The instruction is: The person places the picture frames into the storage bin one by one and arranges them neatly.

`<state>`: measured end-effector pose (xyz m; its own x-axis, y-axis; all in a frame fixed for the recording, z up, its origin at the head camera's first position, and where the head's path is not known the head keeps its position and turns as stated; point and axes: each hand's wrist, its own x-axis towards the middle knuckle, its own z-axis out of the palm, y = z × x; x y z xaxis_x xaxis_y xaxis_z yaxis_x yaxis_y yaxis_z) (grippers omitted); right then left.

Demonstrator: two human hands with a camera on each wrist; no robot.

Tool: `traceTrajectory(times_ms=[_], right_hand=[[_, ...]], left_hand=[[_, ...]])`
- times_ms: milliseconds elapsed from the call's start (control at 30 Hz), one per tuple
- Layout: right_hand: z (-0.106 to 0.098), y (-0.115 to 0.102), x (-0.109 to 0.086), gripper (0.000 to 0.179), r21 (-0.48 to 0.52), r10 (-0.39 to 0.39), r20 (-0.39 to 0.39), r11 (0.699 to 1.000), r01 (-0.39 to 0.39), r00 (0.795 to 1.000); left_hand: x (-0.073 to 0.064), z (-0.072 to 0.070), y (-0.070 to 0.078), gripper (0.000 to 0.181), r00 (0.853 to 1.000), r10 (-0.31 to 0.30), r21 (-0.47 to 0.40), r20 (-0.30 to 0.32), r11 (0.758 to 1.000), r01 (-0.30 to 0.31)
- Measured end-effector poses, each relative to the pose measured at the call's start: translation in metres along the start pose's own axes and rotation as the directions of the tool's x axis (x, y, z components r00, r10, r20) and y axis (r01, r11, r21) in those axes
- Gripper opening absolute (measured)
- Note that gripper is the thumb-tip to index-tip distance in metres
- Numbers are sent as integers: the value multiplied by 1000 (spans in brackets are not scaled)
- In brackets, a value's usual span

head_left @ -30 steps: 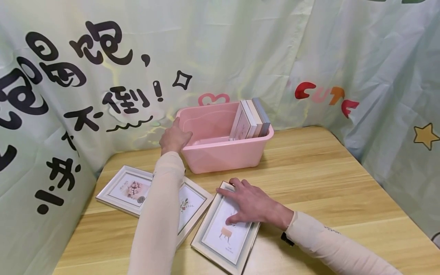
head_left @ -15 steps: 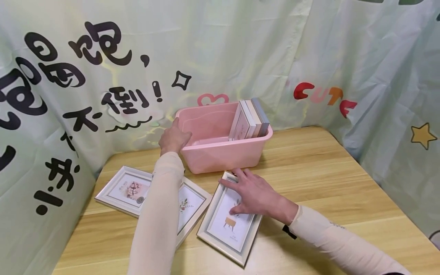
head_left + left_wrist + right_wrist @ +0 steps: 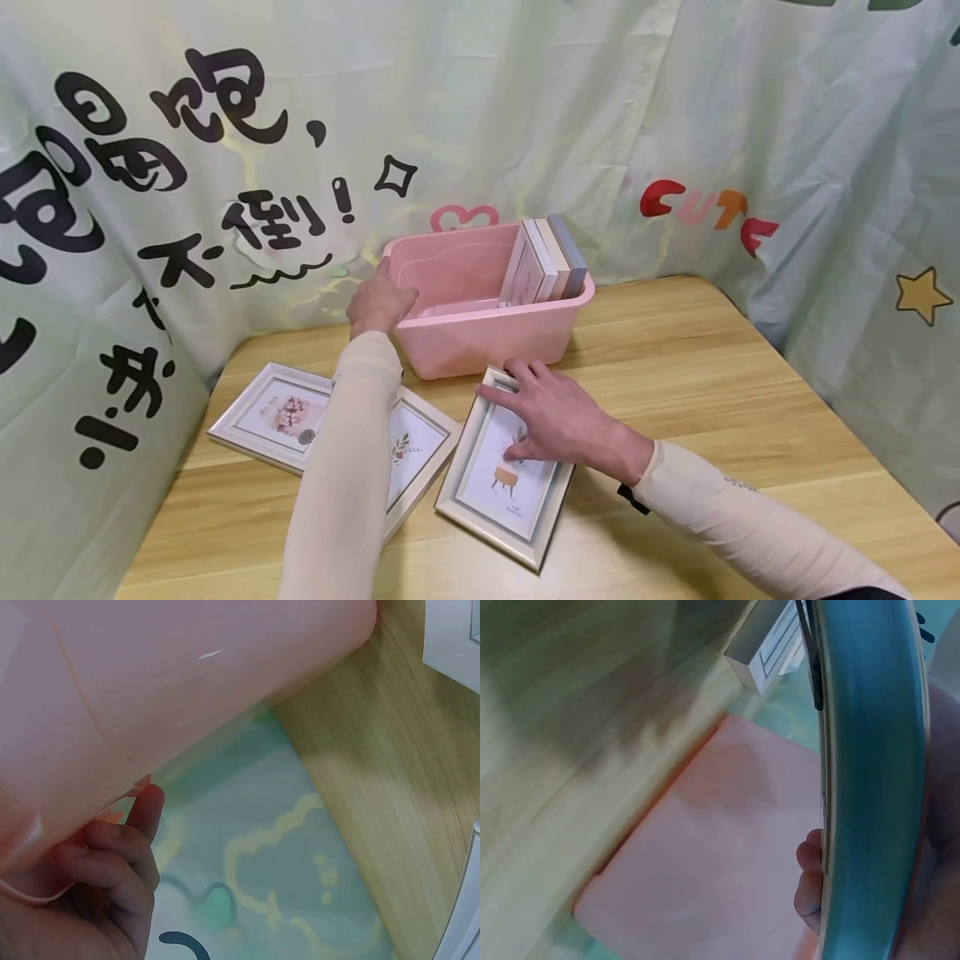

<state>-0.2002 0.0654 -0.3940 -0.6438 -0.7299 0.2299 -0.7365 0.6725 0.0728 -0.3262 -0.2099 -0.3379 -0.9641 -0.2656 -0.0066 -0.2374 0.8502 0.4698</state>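
My left hand (image 3: 378, 304) holds the left rim of a pink plastic bin (image 3: 487, 343). In the left wrist view its fingers (image 3: 139, 859) curl beneath the bin's lip. A cream-bordered picture frame (image 3: 491, 462) with a chair print is gripped across its upper part by my right hand (image 3: 558, 421). The thumb lies over its face, and in the right wrist view fingertips (image 3: 808, 889) wrap its underside. That frame tilts, its far end just in front of the bin. White, cream and blue-grey frames (image 3: 536, 267) stand upright at the bin's right end.
Left on the wooden table (image 3: 697, 375) lies a white picture frame (image 3: 288, 412) with a pink flower print. Beside it, a cream frame (image 3: 420, 450) with a leafy print is partly covered by my left forearm. A printed curtain (image 3: 480, 108) hangs behind the table.
My right hand has moved the chair-print frame slightly away from me and to the right, closer to the bin. The left hand stays on the rim.
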Motion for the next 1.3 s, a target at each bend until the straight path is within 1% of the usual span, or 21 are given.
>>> traceTrajectory(times_ms=[200, 667, 900, 1300], right_hand=[[-4, 1, 2, 89, -37, -24, -12, 999, 24, 1000], [-11, 0, 5, 91, -81, -62, -36, 995, 59, 997], [-18, -3, 5, 90, -99, -81, -37, 992, 77, 996], [-30, -4, 6, 88, -131, -85, -33, 988, 80, 996]], left_hand=[[0, 1, 0, 82, 1000, 9, -6, -12, 1000, -9], [-1, -2, 1, 83, 1000, -7, -5, 14, 1000, 7], [-1, 0, 1, 83, 1000, -10, -10, 6, 1000, 10], [2, 1, 0, 83, 1000, -5, 5, 2, 1000, 5]])
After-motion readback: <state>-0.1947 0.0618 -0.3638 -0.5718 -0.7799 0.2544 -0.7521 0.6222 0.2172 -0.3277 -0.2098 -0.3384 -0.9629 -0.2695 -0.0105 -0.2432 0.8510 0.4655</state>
